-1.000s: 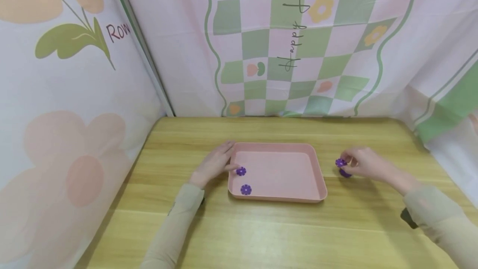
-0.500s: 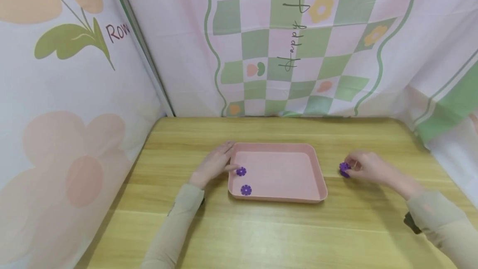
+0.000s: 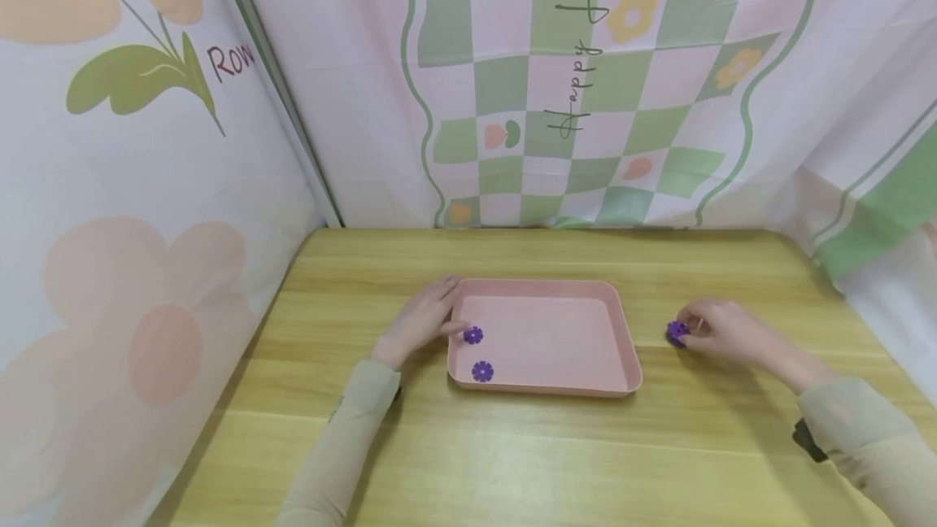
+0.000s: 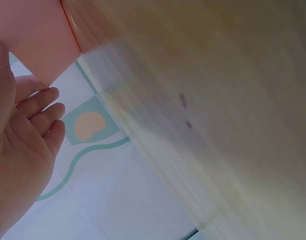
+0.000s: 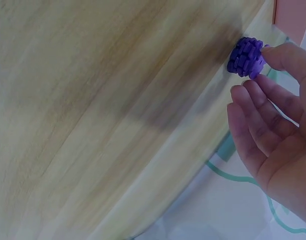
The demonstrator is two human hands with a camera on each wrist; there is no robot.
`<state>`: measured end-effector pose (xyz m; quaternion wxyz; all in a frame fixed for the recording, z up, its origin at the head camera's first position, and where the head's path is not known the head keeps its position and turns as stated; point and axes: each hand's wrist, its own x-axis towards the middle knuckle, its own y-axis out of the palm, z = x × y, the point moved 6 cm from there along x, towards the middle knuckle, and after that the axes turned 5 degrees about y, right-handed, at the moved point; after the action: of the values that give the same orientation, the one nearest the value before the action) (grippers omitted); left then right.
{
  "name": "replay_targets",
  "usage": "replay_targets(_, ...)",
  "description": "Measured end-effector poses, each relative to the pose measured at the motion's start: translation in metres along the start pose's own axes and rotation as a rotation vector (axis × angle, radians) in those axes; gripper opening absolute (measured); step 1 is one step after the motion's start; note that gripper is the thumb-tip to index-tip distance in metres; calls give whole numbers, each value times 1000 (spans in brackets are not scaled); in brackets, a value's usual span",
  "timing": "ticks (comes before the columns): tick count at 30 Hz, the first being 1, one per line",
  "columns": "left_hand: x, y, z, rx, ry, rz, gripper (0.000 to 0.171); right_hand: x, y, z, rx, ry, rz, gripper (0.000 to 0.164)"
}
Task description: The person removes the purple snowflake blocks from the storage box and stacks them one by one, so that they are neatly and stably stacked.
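Observation:
In the head view a shallow pink tray point(image 3: 549, 340) lies on the table. My left hand point(image 3: 420, 324) holds its left edge, with the thumb over the rim and the other fingers at the outer wall. The thumb tip is at a purple snowflake disc point(image 3: 473, 336) inside the tray; a second snowflake disc point(image 3: 482, 372) lies nearer the front. To the right of the tray, my right hand point(image 3: 725, 332) pinches a stack of purple snowflake discs point(image 5: 245, 58) between thumb and fingertips. The stack is low over the wood; whether it touches cannot be told.
The wooden table point(image 3: 542, 462) meets a printed curtain point(image 3: 571, 88) at the back. Another floral curtain point(image 3: 146, 267) borders the left side. Dark straps sit at both wrists.
My right hand has shifted slightly right and down, bringing the upper purple disc onto the one below it. The left hand and the tray have stayed put.

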<state>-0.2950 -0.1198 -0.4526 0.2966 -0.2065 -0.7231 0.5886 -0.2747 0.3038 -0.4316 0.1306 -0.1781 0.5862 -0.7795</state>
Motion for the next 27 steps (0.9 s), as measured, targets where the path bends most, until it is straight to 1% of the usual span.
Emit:
replay_targets(4,0,0,0,-2,-7,12,83,-1,0,0,-13,-3,-10,20)
replay_targets(9,-1,0,0,-2,-20,24,82,-2,1,-1,-23,4,-4,21)
replay_targets(17,-2,-1,0,-2,-15,17,79,-4,3,-2,-40,-15,-18,21)
replay_targets(27,-2,-2,-2,-3,-6,7,78,-6,4,-4,-32,5,-6,21)
